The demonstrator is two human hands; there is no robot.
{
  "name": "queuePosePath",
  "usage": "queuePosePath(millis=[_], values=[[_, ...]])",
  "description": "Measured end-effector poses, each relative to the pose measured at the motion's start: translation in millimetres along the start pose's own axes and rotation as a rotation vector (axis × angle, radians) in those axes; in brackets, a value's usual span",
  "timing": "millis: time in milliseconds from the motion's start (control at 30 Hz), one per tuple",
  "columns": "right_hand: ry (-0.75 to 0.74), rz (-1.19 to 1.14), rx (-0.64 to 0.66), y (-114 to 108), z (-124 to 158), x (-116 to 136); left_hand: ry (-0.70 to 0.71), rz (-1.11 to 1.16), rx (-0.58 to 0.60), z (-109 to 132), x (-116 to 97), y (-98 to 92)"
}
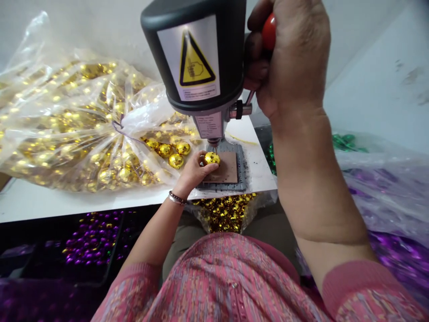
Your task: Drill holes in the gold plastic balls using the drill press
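Note:
My left hand (195, 172) holds a shiny gold faceted ball (212, 158) between thumb and fingers, over a brown board (229, 167) on the grey metal base of a drill press (192, 58). The thin bit comes down right at the top of the ball; whether it has entered the ball cannot be made out. Up at the right of the machine's dark head, my right hand (291, 53) is wrapped round a lever with a red knob (269, 32). Several loose gold balls (176, 160) lie to the left of my left hand.
A large clear bag of gold balls (67, 125) covers the left of the white table (43, 201). Below the front edge hangs an open bag of gold pieces (228, 212). Purple balls (92, 237) lie low at the left; bags with purple (398, 259) and green items (346, 142) stand at the right.

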State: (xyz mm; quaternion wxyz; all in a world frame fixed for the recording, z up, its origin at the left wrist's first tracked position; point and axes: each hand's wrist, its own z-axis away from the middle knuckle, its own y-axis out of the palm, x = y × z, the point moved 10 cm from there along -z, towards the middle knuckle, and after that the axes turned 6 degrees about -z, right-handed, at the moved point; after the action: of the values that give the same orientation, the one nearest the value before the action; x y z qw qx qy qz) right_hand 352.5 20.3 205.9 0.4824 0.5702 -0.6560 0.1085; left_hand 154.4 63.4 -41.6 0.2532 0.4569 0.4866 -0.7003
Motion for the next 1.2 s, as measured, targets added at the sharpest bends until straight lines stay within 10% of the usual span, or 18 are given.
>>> queuePosePath(millis=[633, 867, 1200], values=[[0.021, 0.017, 0.051, 0, 4, 0, 0.106, -0.392, 0.057, 10, -30, 19.4], [-0.276, 0.095, 0.061, -4, 52, 37, 0.115, -0.366, 0.057, 11, -27, 21.7], [-0.391, 0.109, 0.276, -22, 100, 16, 0.116, -0.343, 0.066, 12, -29, 21.4]])
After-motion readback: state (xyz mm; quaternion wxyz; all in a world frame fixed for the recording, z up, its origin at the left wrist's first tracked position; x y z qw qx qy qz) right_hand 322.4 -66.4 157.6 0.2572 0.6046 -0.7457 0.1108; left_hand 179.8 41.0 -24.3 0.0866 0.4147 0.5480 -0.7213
